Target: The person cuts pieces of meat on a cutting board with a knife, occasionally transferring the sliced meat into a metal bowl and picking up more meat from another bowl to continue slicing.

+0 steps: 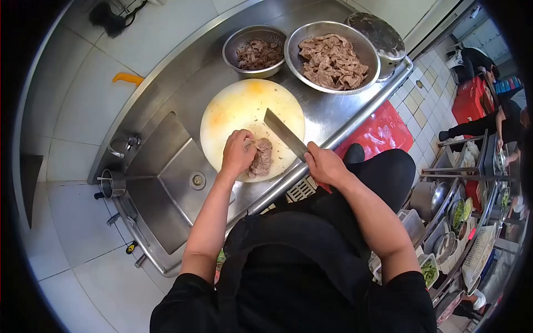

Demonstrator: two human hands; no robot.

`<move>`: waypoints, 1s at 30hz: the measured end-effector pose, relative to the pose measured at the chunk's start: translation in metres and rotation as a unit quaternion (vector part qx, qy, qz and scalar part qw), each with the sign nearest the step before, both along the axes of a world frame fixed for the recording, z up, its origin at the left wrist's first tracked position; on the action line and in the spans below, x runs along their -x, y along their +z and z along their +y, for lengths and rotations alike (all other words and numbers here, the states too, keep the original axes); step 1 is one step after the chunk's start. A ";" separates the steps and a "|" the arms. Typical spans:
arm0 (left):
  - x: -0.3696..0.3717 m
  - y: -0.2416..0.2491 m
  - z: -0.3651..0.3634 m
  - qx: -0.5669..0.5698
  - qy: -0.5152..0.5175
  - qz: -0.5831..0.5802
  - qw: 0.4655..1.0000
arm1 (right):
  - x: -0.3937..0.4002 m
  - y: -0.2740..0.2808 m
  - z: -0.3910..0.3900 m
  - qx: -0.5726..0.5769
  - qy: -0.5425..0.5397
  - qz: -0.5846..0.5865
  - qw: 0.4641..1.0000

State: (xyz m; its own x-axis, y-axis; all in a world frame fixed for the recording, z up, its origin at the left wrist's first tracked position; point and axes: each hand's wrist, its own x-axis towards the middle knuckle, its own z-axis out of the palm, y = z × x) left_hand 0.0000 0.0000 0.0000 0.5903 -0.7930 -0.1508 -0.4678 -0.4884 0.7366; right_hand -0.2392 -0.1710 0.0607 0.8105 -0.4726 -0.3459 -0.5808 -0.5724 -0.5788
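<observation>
A piece of cooked meat (pixel 262 159) lies near the front of the round, pale cutting board (pixel 225 114). My left hand (pixel 237 152) rests at the meat's left side, its fingers curled against it. In my right hand (pixel 327 165) is the handle of a cleaver (pixel 284 133). The broad blade points up and left over the board, to the right of the meat and apart from it. Small meat scraps dot the board around the blade.
Behind the board stand a smaller metal bowl (pixel 228 51) of meat and a larger metal bowl (pixel 373 64) of sliced meat. A sink (pixel 183 183) with a faucet (pixel 125 145) is at left. Another person (pixel 508 119) is at far right, near shelves of vegetables.
</observation>
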 end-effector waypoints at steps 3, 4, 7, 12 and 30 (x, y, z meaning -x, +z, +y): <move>0.026 0.004 -0.003 0.060 -0.010 -0.120 0.991 | 0.004 0.004 0.001 -0.014 0.016 0.000 1.000; 0.037 0.011 -0.003 0.043 -0.006 -0.085 0.995 | 0.003 0.004 0.006 -0.007 0.022 -0.011 1.000; 0.045 -0.004 0.001 0.055 0.018 -0.079 0.995 | -0.007 -0.001 0.016 0.013 0.043 -0.045 0.998; 0.050 -0.013 0.004 0.060 0.052 -0.120 0.990 | -0.035 0.002 0.025 0.067 0.077 -0.067 0.993; 0.052 -0.003 0.002 0.020 -0.002 -0.120 0.993 | 0.004 0.017 0.045 0.079 0.114 0.078 0.987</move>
